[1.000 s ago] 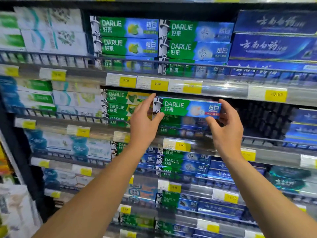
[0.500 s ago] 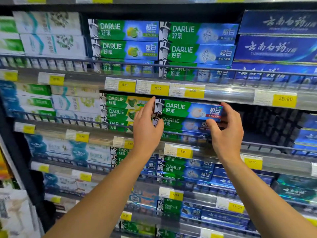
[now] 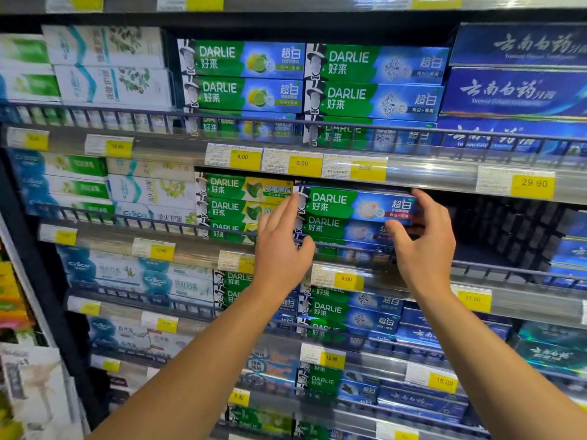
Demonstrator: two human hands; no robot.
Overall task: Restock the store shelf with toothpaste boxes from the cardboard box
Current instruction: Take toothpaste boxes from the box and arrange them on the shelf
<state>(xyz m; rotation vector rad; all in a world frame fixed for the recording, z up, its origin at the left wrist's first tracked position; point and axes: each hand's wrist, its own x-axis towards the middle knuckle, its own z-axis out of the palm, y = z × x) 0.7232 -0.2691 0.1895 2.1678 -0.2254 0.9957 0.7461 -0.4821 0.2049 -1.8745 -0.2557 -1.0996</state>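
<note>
Reaching up to the second shelf (image 3: 178,249) from the top of the view, I have both hands at the ends of one toothpaste box (image 3: 355,204), the green-and-blue Darlie carton that lies flat on top of a stack of matching cartons (image 3: 343,231) behind the shelf's wire front rail (image 3: 476,268). My left hand (image 3: 281,246) sits at the box's left end with fingers straight and close together, their tips against the end panel, and the thumb is tucked low near the rail. My right hand (image 3: 424,246) is at the right end, fingers curved over the top corner and thumb lying along the lower front edge, so it looks to be pinching that end lightly; I cannot tell how firm the grip is. The box is level, its printed face turned toward me, directly under the yellow 9.00 price tags (image 3: 301,163) on the edge of the shelf above. To its left, touching or just beside it, stands a stack of green-and-yellow Darlie boxes (image 3: 241,206). To its right the shelf shows a dark gap (image 3: 502,230), then blue boxes (image 3: 571,246) near the right edge. The cardboard box is out of the view.
</note>
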